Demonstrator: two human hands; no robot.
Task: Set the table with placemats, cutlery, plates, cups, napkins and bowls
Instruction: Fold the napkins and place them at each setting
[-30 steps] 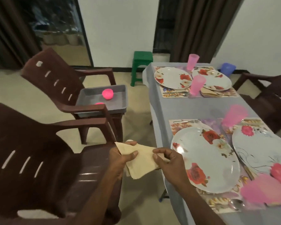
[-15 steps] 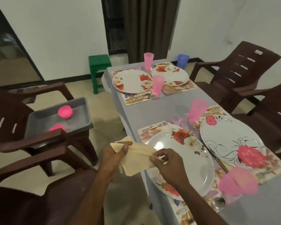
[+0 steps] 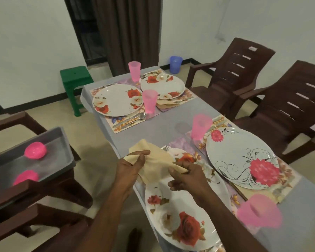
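The napkin [image 3: 154, 163], pinched in both grips, left hand [image 3: 130, 169] and right hand [image 3: 188, 176], is now carried over the bench's [image 3: 171, 122] near edge, probably for placing.

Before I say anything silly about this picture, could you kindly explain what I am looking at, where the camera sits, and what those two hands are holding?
There is no machine here: a person wears one wide-angle camera on the head, looking forward and down, so you see their own arms from above. The left hand and the right hand both pinch a beige cloth napkin, held above the near floral plate. The table, under a grey cloth, carries four placemats with plates, cutlery and four pink cups, one of them between the far plates. On a chair to the left sits a grey tray holding two pink bowls, such as this one, not yet on the table.
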